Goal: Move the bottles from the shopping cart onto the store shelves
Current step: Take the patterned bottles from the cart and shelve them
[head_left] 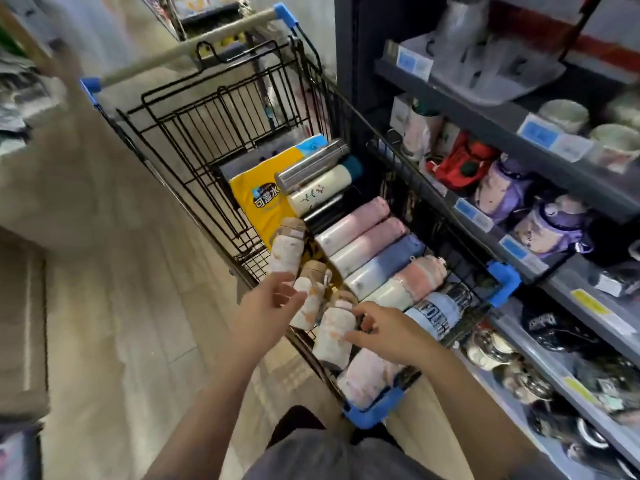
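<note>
Broadly, largest to smallest, as seen from beside the person:

Store shelves: to the right of both hands and above them, already carrying mugs and purple bottles; price tags line the edges.

Shopping cart: directly ahead of the hands, its near blue corner just below the right wrist.

Bottles in a row: lying side by side beyond the right hand, steel, cream, pink, blue-violet and a printed blue one, none yet lifted out.

Patterned bottles: a cluster of pale, orange-flecked bottles between and just under the two hands.

Yellow pack: flat in the cart, well beyond the left hand.

Left hand: fingers loosely spread, tips near or touching a patterned bottle; blur hides whether it grips.

Right hand: fingers curled down over the nearest patterned bottle, apparently touching; a firm hold cannot be told.

Step in hand: picking from the cart, seemingly the start of a grasp.

Next move: likely close round one bottle, lift clear of its neighbours, and swing right to a free shelf spot.
</note>
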Tool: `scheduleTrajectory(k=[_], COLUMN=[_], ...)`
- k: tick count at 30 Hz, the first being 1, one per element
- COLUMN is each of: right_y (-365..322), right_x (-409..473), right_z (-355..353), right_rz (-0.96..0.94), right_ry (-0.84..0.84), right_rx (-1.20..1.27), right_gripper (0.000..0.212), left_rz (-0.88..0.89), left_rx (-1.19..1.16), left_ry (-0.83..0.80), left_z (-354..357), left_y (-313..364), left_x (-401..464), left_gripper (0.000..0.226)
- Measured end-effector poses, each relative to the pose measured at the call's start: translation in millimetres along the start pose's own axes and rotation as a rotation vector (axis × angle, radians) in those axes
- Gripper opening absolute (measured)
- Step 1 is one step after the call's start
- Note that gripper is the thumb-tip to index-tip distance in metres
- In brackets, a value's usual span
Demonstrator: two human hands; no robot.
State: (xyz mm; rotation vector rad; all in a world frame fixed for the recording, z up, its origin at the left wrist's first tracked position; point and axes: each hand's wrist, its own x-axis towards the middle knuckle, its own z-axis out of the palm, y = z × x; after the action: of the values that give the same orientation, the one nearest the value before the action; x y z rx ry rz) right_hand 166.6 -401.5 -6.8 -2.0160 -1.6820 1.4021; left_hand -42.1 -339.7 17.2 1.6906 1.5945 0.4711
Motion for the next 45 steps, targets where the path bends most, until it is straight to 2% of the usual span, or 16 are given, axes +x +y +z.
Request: scheduleTrajectory(k=[5, 9, 11, 17, 22, 27, 31, 34, 37, 38, 40, 41, 43, 45], right_y=[21.9, 33.7, 33.3, 7.9, -29.3, -56.1, -61.9, -64.6, -66.5, -67.0, -68.8, -67.5, -65.3, -61.9], right_x=[18.4, 35.5, 42.3, 81.2, 122.0, 153.3, 174.9, 190.1, 209.6, 215.0, 224.0, 227.6, 230.8, 230.4], right_z=[12.4, 26.8, 35.4, 65.3, 82.5, 96.7, 101.4, 111.1, 120.1, 119.7, 117.7, 119.5, 123.4, 126.7], right_rz=[0.182, 0.342, 0.439, 0.611, 0.611, 0.619, 0.671, 0.728, 0.784, 0.831, 0.892, 0.906, 0.850, 0.787], right_ry=[0.066, 0.182, 0.243, 0.333, 0.309, 0.324, 0.376, 0.367, 0.360, 0.372, 0.413, 0.436, 0.424, 0.421], right_rx=[0.318, 0.475, 0.538, 0.743, 0.757, 0.700, 0.598, 0.668, 0.660, 0.676, 0.730, 0.733, 0.667, 0.634], right_gripper=[0.039, 0.035, 0.028, 0.021, 0.047, 0.072, 0.078, 0.087, 0.105, 0.105, 0.089, 0.091, 0.113, 0.120], left_rz=[-0.171, -0.391, -0.405, -0.329, -0.302, -0.069, 0.149, 0.232, 0.310, 0.319, 0.288, 0.261, 0.187, 0.159], left_rx=[-0.006, 0.041, 0.057, -0.085, -0.186, -0.266, -0.372, -0.229, -0.082, -0.070, -0.062, -0.067, -0.088, -0.113], left_ry=[-0.042, -0.090, -0.094, -0.074, -0.068, -0.154, -0.156, -0.181, -0.164, -0.146, -0.110, -0.102, -0.107, -0.103], left_z=[30.0, 55.0, 61.7, 65.6, 56.8, 11.8, -35.5, -51.3, -54.6, -54.4, -52.9, -52.2, -52.8, -54.1], left_y=[-12.8, -51.5, -64.2, -86.0, -71.7, -44.1, -40.3, -45.9, -56.1, -58.7, -59.9, -59.1, -55.8, -53.9], left_x=[128.2, 199.9, 212.5, 217.0, 215.1, 207.8, 189.8, 181.8, 176.1, 175.1, 175.8, 175.9, 175.7, 176.1], left_gripper=[0.082, 0.102, 0.111, 0.105, 0.110, 0.112, 0.112, 0.114, 0.114, 0.112, 0.112, 0.113, 0.116, 0.113])
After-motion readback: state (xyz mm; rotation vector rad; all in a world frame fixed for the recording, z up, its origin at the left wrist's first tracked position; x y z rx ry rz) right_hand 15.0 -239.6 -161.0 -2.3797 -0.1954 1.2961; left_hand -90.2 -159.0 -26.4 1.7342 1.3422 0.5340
